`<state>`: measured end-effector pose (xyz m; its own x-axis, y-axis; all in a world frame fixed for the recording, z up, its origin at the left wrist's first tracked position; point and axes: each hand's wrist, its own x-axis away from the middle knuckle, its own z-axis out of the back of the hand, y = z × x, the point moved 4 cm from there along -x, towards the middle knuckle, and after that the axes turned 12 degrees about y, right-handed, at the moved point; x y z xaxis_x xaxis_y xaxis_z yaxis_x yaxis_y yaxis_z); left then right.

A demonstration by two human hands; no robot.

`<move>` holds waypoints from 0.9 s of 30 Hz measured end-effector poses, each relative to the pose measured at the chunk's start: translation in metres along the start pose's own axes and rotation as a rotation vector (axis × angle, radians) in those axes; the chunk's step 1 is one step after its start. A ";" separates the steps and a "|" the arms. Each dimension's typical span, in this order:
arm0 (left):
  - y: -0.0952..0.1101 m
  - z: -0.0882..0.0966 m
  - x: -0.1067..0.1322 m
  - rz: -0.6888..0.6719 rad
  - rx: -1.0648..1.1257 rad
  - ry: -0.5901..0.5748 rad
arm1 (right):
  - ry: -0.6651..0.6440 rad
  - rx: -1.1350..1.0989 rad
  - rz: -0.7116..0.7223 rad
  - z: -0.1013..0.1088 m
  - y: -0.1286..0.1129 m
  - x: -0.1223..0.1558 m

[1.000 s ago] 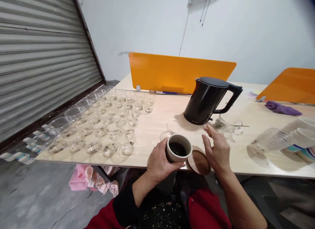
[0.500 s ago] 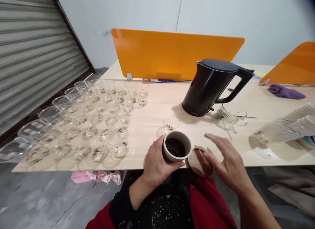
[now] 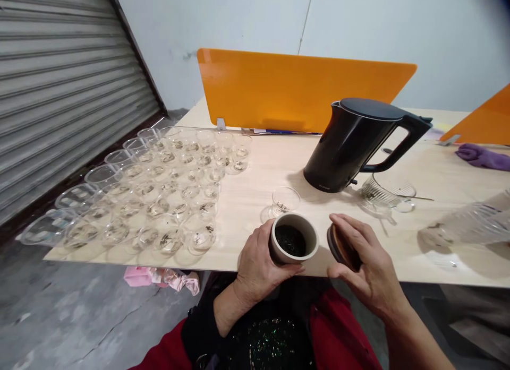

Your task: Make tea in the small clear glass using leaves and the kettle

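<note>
My left hand grips a small beige jar at the table's near edge; dark loose tea leaves fill it. My right hand holds the jar's round wooden lid, tilted up on its edge just right of the jar. A single small clear glass cup stands directly behind the jar. A black electric kettle sits further back, handle pointing right.
Several rows of clear glass cups holding a few tea leaves cover the table's left side. A glass strainer lies right of the kettle, stacked clear cups at far right. Orange dividers stand behind; a purple cloth lies at the back right.
My right hand came down onto the wooden lid, which lay flat beside the jar, and has lifted it onto its edge. My left hand keeps hold of the jar.
</note>
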<state>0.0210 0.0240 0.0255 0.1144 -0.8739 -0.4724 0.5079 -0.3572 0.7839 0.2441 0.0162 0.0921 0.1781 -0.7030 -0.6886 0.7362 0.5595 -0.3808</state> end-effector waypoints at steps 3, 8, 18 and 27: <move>-0.001 0.000 0.000 0.003 -0.003 0.006 | -0.086 0.020 0.150 -0.012 -0.031 -0.029; -0.002 0.000 0.001 -0.053 0.009 -0.012 | -0.211 0.135 0.223 -0.036 -0.061 -0.045; -0.007 -0.007 0.004 -0.145 -0.052 0.032 | -0.287 0.285 0.320 -0.052 -0.072 -0.047; -0.006 -0.009 0.004 -0.140 -0.048 0.049 | -0.222 0.177 0.273 -0.059 -0.070 -0.039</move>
<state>0.0263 0.0254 0.0149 0.0805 -0.7993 -0.5955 0.5618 -0.4571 0.6895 0.1473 0.0306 0.1088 0.5055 -0.6274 -0.5924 0.7401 0.6682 -0.0761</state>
